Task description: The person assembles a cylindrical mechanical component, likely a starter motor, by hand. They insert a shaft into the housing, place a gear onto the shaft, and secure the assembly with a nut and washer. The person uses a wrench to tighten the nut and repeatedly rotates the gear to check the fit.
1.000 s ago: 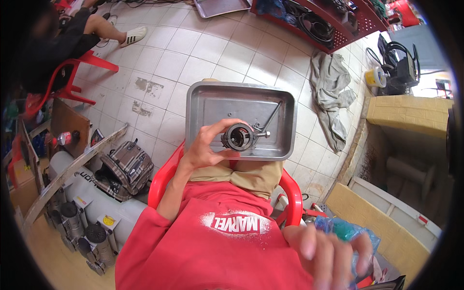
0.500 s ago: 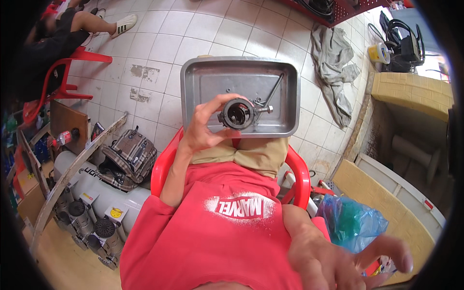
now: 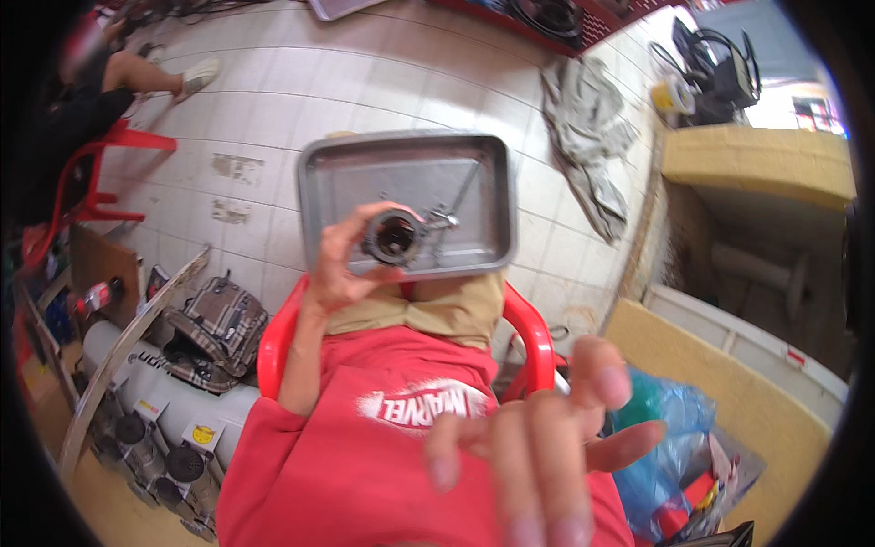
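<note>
My left hand (image 3: 339,263) grips a dark, round, hollow metal part (image 3: 396,236) between thumb and fingers. Its open bore faces up, over the near side of a grey metal tray (image 3: 321,182) on my lap. Small metal pieces (image 3: 443,219) and a thin dark rod (image 3: 468,186) lie in the tray, behind and beside the part, somewhat blurred. Close to the camera, my right hand (image 3: 547,447) is raised in front of my shirt. Its fingers are spread and nothing shows in them.
A red chair (image 3: 533,342) holds me. A plaid backpack (image 3: 219,324) and a grey tank (image 3: 137,365) stand left. To the right are a blue plastic bag (image 3: 670,428), a yellow ledge (image 3: 756,164) and a grey cloth (image 3: 588,137). Another person's leg (image 3: 146,71) shows at upper left.
My right hand has come up and leftward from the lower right, fingers still spread. My left hand keeps its grip on the metal part. The whole view has shifted.
</note>
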A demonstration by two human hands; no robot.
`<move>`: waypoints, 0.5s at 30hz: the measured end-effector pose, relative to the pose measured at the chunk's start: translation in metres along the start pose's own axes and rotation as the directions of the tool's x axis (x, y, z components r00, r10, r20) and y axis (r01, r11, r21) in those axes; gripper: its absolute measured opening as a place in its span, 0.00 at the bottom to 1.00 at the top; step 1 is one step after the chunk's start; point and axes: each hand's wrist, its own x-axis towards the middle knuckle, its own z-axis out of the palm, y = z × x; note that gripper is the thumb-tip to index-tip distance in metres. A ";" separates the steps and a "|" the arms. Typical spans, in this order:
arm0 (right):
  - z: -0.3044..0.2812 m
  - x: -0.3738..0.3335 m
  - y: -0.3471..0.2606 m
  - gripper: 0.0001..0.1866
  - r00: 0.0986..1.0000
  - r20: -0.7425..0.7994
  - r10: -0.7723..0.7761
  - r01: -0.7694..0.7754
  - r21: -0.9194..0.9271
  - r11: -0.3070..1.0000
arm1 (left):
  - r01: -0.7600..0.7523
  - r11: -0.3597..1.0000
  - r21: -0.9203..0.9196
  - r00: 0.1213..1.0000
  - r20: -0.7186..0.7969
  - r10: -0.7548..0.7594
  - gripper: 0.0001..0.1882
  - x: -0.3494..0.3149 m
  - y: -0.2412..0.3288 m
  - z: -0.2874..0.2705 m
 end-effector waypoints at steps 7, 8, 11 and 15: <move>0.019 -0.016 0.004 0.21 0.981 -0.194 -0.031 0.076 0.230 0.970 | -0.025 0.995 -0.095 0.999 -0.033 0.022 0.38 0.000 -0.004 0.005; 0.024 -0.019 0.002 0.20 0.966 -0.257 -0.017 0.078 0.229 0.970 | -0.025 0.995 -0.095 0.999 -0.037 0.021 0.38 -0.001 -0.006 0.005; 0.027 -0.019 0.003 0.22 0.945 -0.325 -0.026 0.103 0.222 0.969 | 0.003 0.996 -0.093 0.999 -0.044 -0.007 0.38 -0.001 -0.006 0.006; 0.031 -0.017 0.007 0.24 0.955 -0.293 -0.049 0.118 0.223 0.968 | -0.014 0.994 -0.112 0.998 -0.067 0.006 0.37 -0.001 0.000 0.009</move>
